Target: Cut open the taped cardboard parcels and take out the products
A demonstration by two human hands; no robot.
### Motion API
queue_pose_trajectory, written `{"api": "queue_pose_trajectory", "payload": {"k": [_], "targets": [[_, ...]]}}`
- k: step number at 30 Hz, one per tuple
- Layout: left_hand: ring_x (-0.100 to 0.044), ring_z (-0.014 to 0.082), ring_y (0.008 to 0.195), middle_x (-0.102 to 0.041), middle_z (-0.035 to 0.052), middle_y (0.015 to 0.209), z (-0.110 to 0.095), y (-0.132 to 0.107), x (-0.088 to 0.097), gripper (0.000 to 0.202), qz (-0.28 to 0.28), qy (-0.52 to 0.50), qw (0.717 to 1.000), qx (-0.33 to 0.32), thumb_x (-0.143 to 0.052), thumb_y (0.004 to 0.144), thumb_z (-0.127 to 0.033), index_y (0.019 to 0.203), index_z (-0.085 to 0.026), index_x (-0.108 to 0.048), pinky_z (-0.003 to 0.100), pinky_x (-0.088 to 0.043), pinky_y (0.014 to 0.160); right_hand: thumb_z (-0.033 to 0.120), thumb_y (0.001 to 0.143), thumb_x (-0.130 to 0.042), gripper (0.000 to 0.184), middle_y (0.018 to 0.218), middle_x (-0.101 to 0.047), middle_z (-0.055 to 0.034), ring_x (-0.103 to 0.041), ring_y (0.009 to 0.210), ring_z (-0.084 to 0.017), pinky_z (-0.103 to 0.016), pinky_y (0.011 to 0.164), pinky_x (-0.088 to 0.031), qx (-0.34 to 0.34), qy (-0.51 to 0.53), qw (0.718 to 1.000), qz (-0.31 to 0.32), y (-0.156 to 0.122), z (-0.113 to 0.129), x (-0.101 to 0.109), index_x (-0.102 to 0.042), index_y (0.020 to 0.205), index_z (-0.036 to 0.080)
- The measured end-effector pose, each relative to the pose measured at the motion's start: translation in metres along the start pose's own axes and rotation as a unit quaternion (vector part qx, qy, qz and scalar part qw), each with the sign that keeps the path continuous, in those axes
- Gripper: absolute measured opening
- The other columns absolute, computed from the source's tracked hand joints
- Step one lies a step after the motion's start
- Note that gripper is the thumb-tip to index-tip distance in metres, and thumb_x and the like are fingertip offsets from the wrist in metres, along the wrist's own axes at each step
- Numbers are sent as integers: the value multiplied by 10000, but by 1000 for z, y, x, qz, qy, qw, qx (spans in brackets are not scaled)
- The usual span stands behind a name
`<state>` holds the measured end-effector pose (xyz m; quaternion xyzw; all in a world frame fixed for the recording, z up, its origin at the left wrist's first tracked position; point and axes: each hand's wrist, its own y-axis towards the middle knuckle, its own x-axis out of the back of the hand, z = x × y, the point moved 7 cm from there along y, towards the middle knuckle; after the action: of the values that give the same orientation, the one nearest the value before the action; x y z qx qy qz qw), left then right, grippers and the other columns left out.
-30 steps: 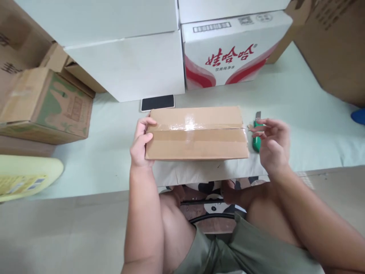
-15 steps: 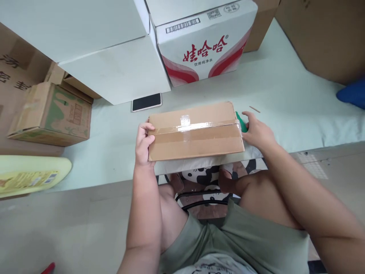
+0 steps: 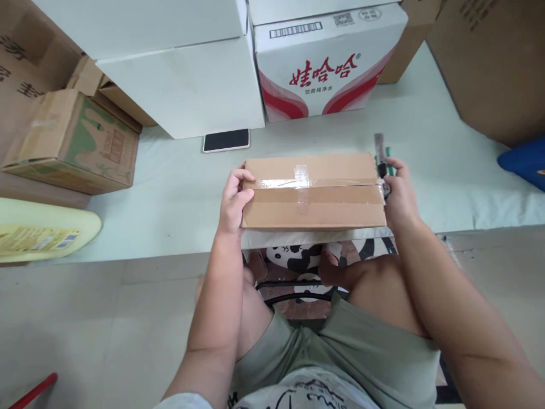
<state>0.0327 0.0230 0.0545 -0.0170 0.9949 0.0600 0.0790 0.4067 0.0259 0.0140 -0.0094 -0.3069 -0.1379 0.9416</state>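
Observation:
A brown cardboard box point(image 3: 315, 207) lies near the table's front edge, a strip of clear tape point(image 3: 303, 177) along its top seam. My left hand point(image 3: 233, 200) is closed on the box's left end, thumb and fingers on the top corner. Just beyond the right end, my right hand point(image 3: 399, 190) is closed around a green and black utility knife point(image 3: 383, 169). Its grey metal blade points away from me, beside the box's far right corner. My fingers hide part of its handle.
Behind the box stand a white carton with red print point(image 3: 327, 79) and a plain white box point(image 3: 187, 91). A phone point(image 3: 226, 140) lies before them. At left are a green-printed carton point(image 3: 102, 142) and a yellow bottle point(image 3: 51, 230); a blue object point(image 3: 525, 162) is at right.
My right hand has taken hold of the green utility knife and raised it, so its blade now shows. The box and my left hand appear further right in the view, which has shifted.

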Motion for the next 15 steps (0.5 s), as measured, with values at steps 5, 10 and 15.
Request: {"api": "queue_pose_trajectory", "payload": {"k": [5, 10, 15], "targets": [[-583, 324, 1308, -576, 74, 1440, 5, -3, 2, 355, 26, -2, 1000, -10, -779, 701, -446, 924, -260, -575, 389, -515, 975, 451, 573, -439, 559, 888, -559, -65, -620, 789, -237, -361, 597, -457, -59, 232, 964, -112, -17, 17, 18, -461, 1108, 290], [-544, 327, 1371, -568, 66, 1494, 11, -1, 2, 397, 50, -2, 997, -61, -783, 754, -558, 951, -267, -597, 419, -511, 1047, 379, 512, -505, 491, 738, -582, -19, -682, 718, -243, -344, 579, -484, 6, 308, 935, -174, -43, 49, 37, -473, 995, 294], [-525, 314, 1413, -598, 64, 1415, 12, 9, -6, 391, 60, -28, 992, -108, -681, 867, -627, 928, -253, -585, 440, -474, 1109, 292, 522, -566, 436, 558, -543, 105, -545, 472, -137, -180, 414, -351, 11, 314, 912, -265, -44, 40, 42, -418, 932, 286]]}}
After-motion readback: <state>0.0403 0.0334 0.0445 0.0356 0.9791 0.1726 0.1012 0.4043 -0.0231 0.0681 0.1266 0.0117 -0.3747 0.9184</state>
